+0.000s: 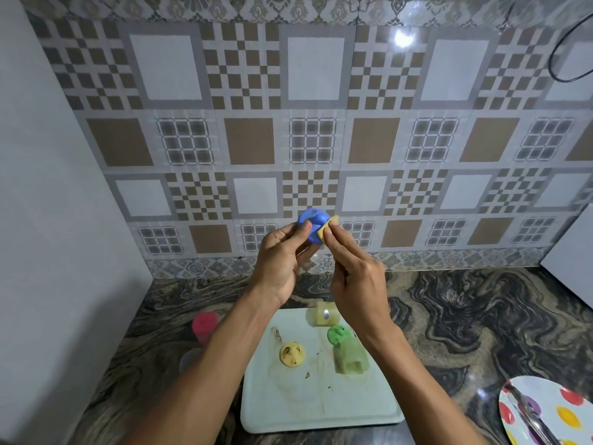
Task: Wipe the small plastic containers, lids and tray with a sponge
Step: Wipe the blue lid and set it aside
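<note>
My left hand (282,261) holds a blue lid (313,228) up in front of the tiled wall, thumb on its face. My right hand (351,277) pinches a small yellow sponge (327,229) against the lid's right edge. Below, a white tray (272,409) with brown smears lies on the counter. On the tray sit a dirty yellow lid (292,354), a green lid (337,334), a pale green clear container (349,358) lying on its side, and a yellowish clear container (324,313) at the far edge.
A container with a pink lid (204,326) stands left of the tray, with a clear one (189,359) in front of it, partly behind my left forearm. A polka-dot plate (552,412) with a metal utensil sits at the lower right. The counter is dark marbled stone.
</note>
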